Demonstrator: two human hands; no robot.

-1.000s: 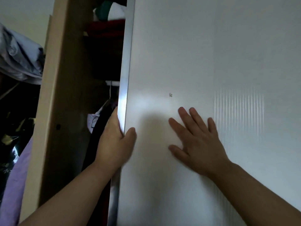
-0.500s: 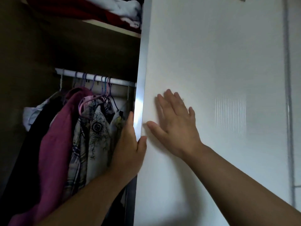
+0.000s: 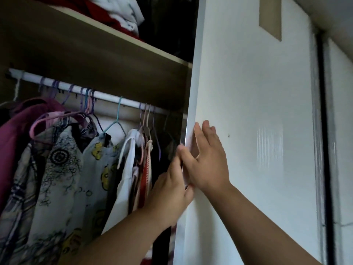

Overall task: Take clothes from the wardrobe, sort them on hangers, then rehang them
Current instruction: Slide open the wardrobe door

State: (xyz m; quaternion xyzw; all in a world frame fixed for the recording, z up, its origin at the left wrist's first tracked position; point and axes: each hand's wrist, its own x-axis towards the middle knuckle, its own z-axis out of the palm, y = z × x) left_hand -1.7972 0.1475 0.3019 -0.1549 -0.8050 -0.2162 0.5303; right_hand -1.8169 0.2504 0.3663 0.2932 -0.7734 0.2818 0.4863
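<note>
Clothes are hanging in a row inside the wardrobe, on the left side of the head view. They are hanging on thin hangers from a white rail, and the rail is running under a brown shelf. A dark pink top is hanging at the far left. Next to it a top with black squiggles is hanging, then a pale top with yellow pictures, then a white top. More clothes are squeezing in on the right of those, close to the hands. Up on the shelf, some white and red folded things are sitting in a pile.

A big white door is filling the right side. It is covering that part of the wardrobe. A dark strip is running down beside it, far to the right.

The left hand is holding the edge of the white door. Its fingers are going round behind the edge and its thumb is lying on the front. The right hand is pressing flat on the front of the door, just beside the edge. Its fingers are pointing up, straight and a little spread. Both hands are touching each other at the door's edge.
</note>
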